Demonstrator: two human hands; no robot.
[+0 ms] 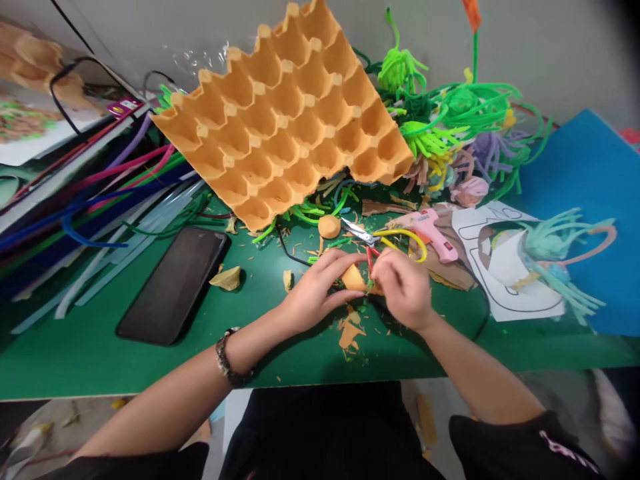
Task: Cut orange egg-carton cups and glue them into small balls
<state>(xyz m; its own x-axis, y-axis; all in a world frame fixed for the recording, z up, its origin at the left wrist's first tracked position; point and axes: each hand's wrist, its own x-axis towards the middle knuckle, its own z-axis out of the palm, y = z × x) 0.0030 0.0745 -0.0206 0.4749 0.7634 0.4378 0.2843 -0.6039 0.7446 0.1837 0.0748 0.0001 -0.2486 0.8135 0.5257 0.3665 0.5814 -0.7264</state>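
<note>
My left hand [311, 293] is closed around an orange egg-carton cup [354, 277], thumb below and fingers above. Right beside it, my right hand [406, 287] is curled with its fingertips at the cup's right edge. What those fingertips pinch is hidden. Just beyond both hands lie scissors [364, 235], blades apart, with a yellow loop and a red part that reaches down to my right fingers. Another rounded orange cup [329, 227] rests left of the blades. Torn orange scraps [351, 331] are scattered below my hands.
Behind stands a large orange egg tray [285, 113], leaning and torn along its lower edge. A pink glue gun [434, 233] lies on cardboard to the right. A black phone [174, 285] is at left, near pipe cleaners [125, 180]. Cut-out paper [530, 300] and a blue sheet [565, 173] lie right.
</note>
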